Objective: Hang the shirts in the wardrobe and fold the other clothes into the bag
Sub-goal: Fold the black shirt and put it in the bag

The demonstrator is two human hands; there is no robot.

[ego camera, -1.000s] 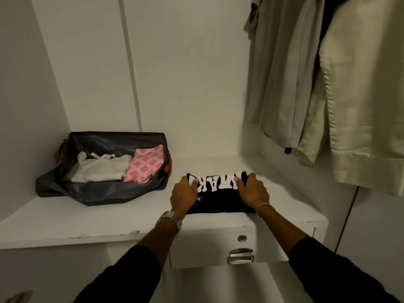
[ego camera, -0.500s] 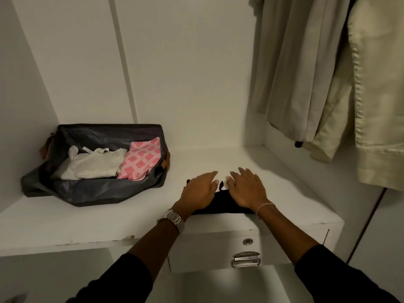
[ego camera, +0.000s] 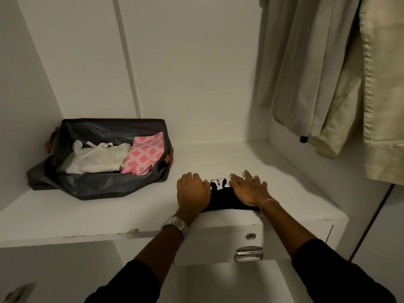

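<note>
A folded black garment with white lettering point(ego camera: 222, 196) lies on the white wardrobe shelf point(ego camera: 135, 213), near its front edge. My left hand point(ego camera: 192, 191) curls over its left end. My right hand point(ego camera: 248, 190) lies flat on its right side, fingers spread. Both hands cover much of the cloth. To the left stands an open dark grey bag point(ego camera: 98, 186) with a folded white garment point(ego camera: 96, 159) and a folded pink patterned cloth point(ego camera: 144, 156) inside. Beige shirts point(ego camera: 341, 84) hang at the right.
Below the shelf's front edge is a drawer with a metal handle point(ego camera: 249, 253) and a round lock point(ego camera: 250, 236). The white back wall point(ego camera: 185, 73) and left side panel point(ego camera: 24, 106) close in the shelf. A small black knob point(ego camera: 303, 139) shows under the hanging clothes.
The hands folded the black garment smaller and pressed it flat, hiding most of the white lettering. The left hand has now curled around the garment's left end.
</note>
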